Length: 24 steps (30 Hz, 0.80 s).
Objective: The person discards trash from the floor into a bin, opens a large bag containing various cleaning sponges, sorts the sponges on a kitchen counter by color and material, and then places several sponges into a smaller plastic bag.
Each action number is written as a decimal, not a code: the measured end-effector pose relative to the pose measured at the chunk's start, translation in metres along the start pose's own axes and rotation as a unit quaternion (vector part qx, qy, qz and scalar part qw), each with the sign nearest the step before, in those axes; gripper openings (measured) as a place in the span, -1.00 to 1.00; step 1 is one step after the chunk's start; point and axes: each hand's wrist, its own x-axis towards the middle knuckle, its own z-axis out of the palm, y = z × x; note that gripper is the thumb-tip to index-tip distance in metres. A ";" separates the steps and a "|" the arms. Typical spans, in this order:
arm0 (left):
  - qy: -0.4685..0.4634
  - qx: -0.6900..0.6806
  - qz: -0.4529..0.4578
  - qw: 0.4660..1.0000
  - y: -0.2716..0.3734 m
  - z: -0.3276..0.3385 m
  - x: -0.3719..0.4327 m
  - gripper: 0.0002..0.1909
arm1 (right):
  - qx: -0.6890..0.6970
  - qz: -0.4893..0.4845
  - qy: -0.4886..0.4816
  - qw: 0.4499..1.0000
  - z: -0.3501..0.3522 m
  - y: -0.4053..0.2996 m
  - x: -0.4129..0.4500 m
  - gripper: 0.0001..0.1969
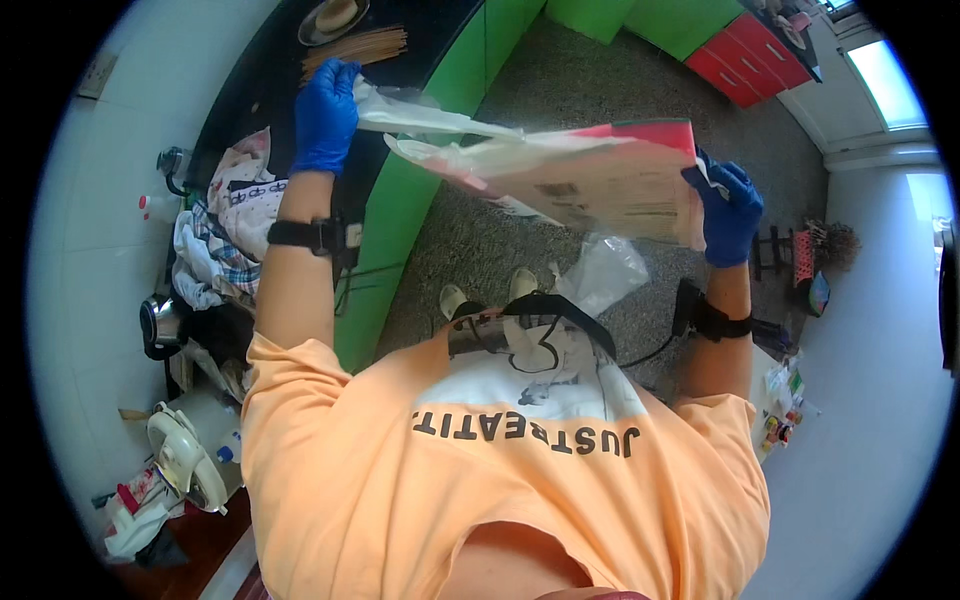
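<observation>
In blue gloves, both my hands hold a plastic packaging bag stretched across in front of me. The bag is white and translucent with a red part and printed writing towards the right. My left hand pinches a narrow white end of the plastic, above the dark countertop. At the other side, my right hand grips the red-edged corner, out over the floor. Some of the fingers on that side are hidden behind the plastic. A bundle of thin wooden sticks lies on the countertop just beyond my left hand.
A plate with a round pale item stands at the counter's far end. Clothes are heaped along the left wall. Below the bag hangs or lies a clear plastic bag. Green cabinets edge the speckled floor; red drawers stand far right.
</observation>
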 end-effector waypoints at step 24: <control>-0.191 0.109 0.265 0.939 0.046 0.034 -0.058 -0.64 | -0.037 0.038 0.074 0.996 -0.126 0.031 0.056 -0.80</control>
